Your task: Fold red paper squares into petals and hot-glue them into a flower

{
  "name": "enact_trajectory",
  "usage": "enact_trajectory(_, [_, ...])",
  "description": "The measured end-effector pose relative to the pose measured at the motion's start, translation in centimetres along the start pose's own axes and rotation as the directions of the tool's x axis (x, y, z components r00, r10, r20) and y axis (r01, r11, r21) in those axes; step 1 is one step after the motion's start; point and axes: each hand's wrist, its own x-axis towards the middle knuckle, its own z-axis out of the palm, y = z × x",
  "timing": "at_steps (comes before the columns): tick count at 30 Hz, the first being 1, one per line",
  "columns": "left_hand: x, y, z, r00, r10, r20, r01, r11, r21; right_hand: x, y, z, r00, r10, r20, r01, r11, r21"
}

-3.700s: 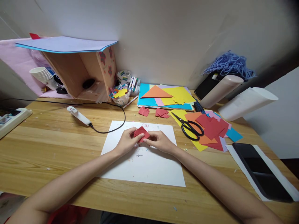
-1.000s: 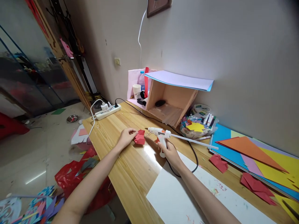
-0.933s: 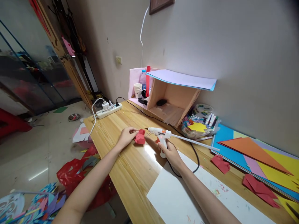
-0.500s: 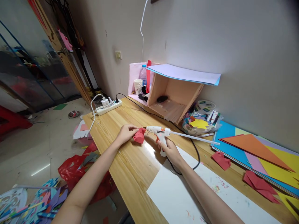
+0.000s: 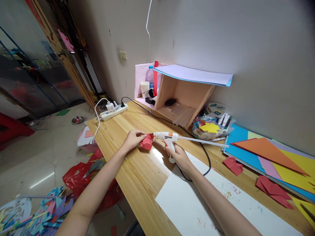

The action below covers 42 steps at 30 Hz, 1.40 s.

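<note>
My left hand pinches a folded red paper piece just above the wooden table. My right hand is wrapped round the handle of a white hot glue gun, a long glue stick jutting from its back. The gun's nozzle is at the upper edge of the red paper; whether it touches cannot be made out. A black cord runs from the gun's handle. To the right lie a folded red paper piece and another red folded paper.
A white sheet lies under my right forearm. Behind are an open cardboard box, a tub of paper scraps and markers, and a power strip. Coloured paper is stacked right. A red plastic bag sits on the floor.
Earlier both hands held the red paper over the white sheet, the glue gun lying on the table. Now my right hand holds the gun, its nozzle lately brought to the paper; the view swung left.
</note>
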Motion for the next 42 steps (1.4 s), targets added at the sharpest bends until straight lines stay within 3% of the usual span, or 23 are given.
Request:
enact_trajectory(19, [-0.10, 0.29, -0.09, 1.000, 0.011, 0.018, -0.012, 0.999, 0.029, -0.07, -0.22, -0.11, 0.999, -0.020, -0.025, 0.019, 0.999, -0.044])
enact_trajectory(42, [0.19, -0.23, -0.63, 0.999, 0.033, -0.035, -0.033, 0.999, -0.011, -0.01, -0.16, -0.07, 0.998, 0.021, -0.052, -0.020, 1.000, 0.025])
